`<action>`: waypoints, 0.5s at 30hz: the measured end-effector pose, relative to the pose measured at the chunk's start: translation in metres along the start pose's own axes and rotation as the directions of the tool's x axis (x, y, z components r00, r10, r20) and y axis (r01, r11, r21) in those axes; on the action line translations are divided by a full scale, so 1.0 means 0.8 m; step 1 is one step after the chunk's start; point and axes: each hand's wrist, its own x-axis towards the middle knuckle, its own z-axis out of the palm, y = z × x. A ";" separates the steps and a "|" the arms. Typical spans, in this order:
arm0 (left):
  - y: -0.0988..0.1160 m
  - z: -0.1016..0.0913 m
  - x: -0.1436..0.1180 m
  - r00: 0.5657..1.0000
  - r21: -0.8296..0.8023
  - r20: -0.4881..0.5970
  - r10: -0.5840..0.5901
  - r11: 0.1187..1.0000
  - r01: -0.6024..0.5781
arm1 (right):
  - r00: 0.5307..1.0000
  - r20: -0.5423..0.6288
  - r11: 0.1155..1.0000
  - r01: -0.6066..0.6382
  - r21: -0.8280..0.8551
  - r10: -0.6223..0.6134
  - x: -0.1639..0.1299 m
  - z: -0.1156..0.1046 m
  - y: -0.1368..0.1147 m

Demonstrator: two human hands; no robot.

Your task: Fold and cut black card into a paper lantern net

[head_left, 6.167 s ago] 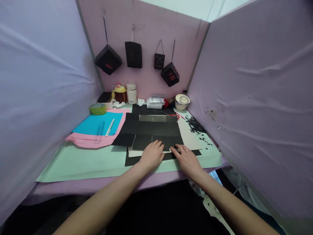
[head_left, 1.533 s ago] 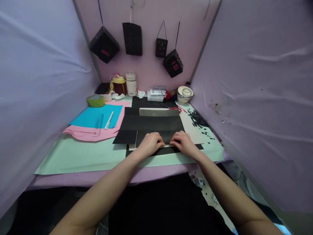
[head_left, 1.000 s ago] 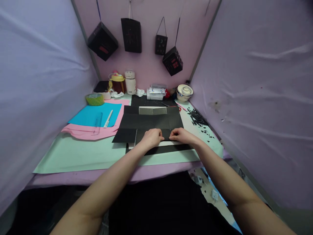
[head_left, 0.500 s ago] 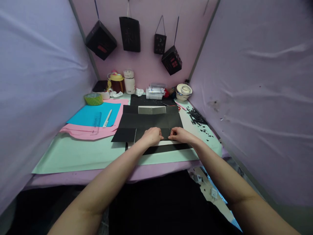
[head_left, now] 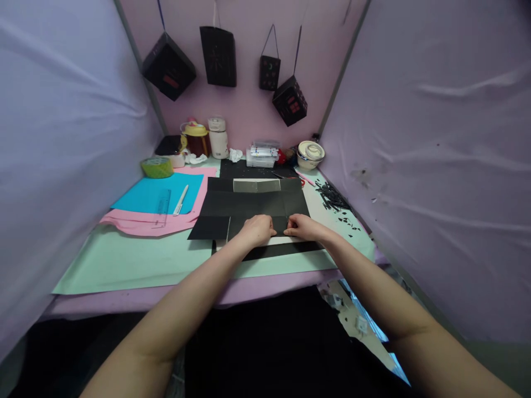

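Both the left hand (head_left: pixel 257 230) and right hand (head_left: pixel 304 228) are curled, fingertips pinching the near flap of the flat black creased cardboard sheet (head_left: pixel 253 207).

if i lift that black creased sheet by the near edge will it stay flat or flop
The black sheet looks thin and lies flat, so it is probably light and would likely sag. Its visible creases would probably make it bend there first. Both hands, left hand and right hand, pinch its near edge.
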 end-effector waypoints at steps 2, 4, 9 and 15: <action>-0.001 0.001 -0.001 1.000 -0.004 -0.012 0.003 1.000 -0.003 | 1.000 -0.010 1.000 0.010 0.016 -0.010 -0.003 0.000 0.002; -0.002 0.001 -0.001 1.000 -0.010 -0.019 0.005 1.000 -0.005 | 1.000 -0.010 0.999 0.023 0.046 -0.023 -0.007 -0.002 0.004; -0.007 0.000 -0.003 0.999 -0.022 -0.022 0.026 0.999 -0.027 | 0.998 0.047 0.991 0.035 0.126 -0.041 -0.011 -0.013 0.007; 0.004 0.004 -0.003 0.996 -0.026 -0.047 0.077 0.997 -0.078 | 0.996 0.079 0.990 0.031 0.135 -0.042 -0.008 -0.019 0.003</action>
